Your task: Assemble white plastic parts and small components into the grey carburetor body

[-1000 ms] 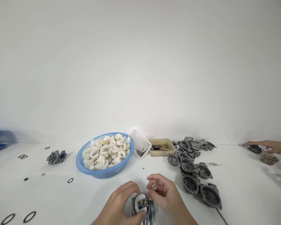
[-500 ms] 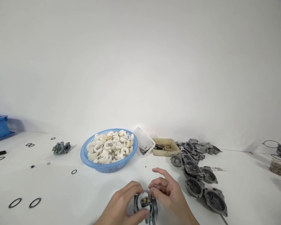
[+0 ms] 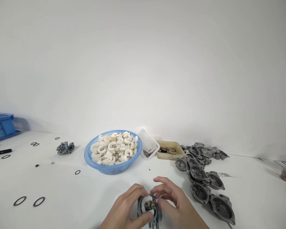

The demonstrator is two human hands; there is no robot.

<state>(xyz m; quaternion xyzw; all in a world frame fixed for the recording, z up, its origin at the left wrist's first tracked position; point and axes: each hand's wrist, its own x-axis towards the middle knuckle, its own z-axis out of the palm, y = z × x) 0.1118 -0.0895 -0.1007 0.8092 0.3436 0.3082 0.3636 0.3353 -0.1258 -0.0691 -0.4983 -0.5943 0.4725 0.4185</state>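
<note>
Head view, hands: the left hand (image 3: 125, 208) and the right hand (image 3: 175, 205) were close together at the bottom edge, both closed around one grey metal carburetor body (image 3: 148, 208).
Head view, left hand grip: fingers curled over the part's left rim, thumb pressed at its lower front.
Head view, right hand grip: fingertips pinched at the part's upper right edge, index finger raised a little.
Head view, held part: it sat between the palms, just above the white table (image 3: 62, 187), its round open face turned up with small brass pieces inside.
Head view, behind the hands: a blue basket (image 3: 113, 168) of white curved pieces, a tilted clear tub (image 3: 147, 144) and a beige tray (image 3: 170, 154) just beside it.
Head view, right: a heap of grey metal bowls (image 3: 202, 178).
Head view, left: black rings (image 3: 30, 201), another carburetor (image 3: 65, 148) and a blue crate (image 3: 1, 125).
</note>
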